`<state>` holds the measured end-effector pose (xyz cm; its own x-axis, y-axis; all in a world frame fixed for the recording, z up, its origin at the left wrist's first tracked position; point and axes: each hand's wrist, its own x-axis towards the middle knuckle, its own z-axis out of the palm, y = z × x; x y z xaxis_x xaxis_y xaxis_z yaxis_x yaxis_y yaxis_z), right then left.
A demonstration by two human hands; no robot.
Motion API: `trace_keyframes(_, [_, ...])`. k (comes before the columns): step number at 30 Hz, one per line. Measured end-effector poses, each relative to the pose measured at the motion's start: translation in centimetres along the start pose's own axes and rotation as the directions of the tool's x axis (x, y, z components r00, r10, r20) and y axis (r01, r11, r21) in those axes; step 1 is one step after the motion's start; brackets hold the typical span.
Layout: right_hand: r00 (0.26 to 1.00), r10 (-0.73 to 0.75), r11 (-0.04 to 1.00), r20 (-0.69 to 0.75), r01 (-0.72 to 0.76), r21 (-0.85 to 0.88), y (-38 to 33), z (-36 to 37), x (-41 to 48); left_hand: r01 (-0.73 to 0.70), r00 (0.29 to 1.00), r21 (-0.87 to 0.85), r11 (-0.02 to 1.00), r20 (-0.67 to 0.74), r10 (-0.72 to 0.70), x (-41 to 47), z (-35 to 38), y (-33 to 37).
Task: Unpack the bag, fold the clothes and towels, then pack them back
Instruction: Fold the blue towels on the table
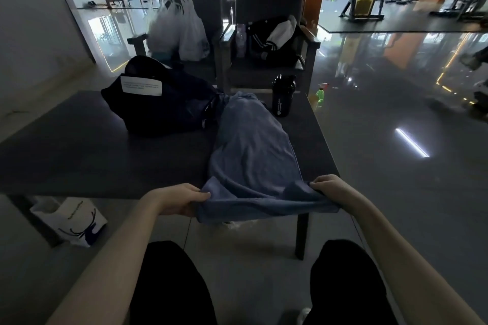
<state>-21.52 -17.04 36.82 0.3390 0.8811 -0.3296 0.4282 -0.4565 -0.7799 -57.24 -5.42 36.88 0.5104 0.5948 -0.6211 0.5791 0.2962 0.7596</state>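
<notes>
A blue towel (pixel 253 145) lies stretched lengthwise along the right side of the dark table (pixel 79 155), its far end bunched up against the dark bag (pixel 163 108) and its near end pulled out past the table's front edge. The left hand (pixel 182 202) pinches the near left corner of the towel, thumb on top and fingers curled beneath. The right hand (pixel 330 188) grips the near right corner, its fingers folded over the cloth. Between the two hands the near edge hangs in a slack fold above the floor.

The bag sits slumped on the far middle of the table, touching the towel's far end, with a white label (pixel 141 85) showing on its upper side. A black shaker bottle (pixel 283 95) stands upright at the far right corner of the table, just beside the towel.

Behind the table stand two dark chairs: the left chair (pixel 208 8) holds white plastic bags (pixel 182 29), the right chair (pixel 266 5) a black and white jacket (pixel 274 37). A green bottle (pixel 320 96) stands on the glossy floor to the right of the table. A white paper bag (pixel 71 221) lies on the floor under the table's near left side. The person's knees in black fabric fill the bottom of the view.
</notes>
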Motion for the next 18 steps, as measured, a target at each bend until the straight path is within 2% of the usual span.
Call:
trace_keyframes(4, [1.0, -0.01, 1.0, 0.018, 0.009, 0.005, 0.7, -0.3, -1.1, 0.009, 1.0, 0.069, 0.998, -0.01, -0.009, -0.7, 0.9, 0.0])
trace_keyframes(9, [0.978, -0.146, 0.987, -0.152, 0.155, 0.049, 1.2, 0.3, -1.8, -0.073, 0.993, 0.155, 0.985, -0.086, 0.087, -1.4, 1.9, 0.6])
trace_keyframes(14, [0.938, -0.113, 0.945, -0.329, 0.204, 0.257, 1.9, 1.4, -1.7, -0.207, 0.934, 0.116, 0.972, -0.274, 0.231, -1.0, 1.7, 0.9])
trace_keyframes(18, [0.91, -0.052, 0.92, -0.411, 0.204, 0.334, 2.3, 2.1, -0.4, -0.262, 0.886, 0.008, 0.965, -0.396, 0.243, 0.4, 1.6, 1.0])
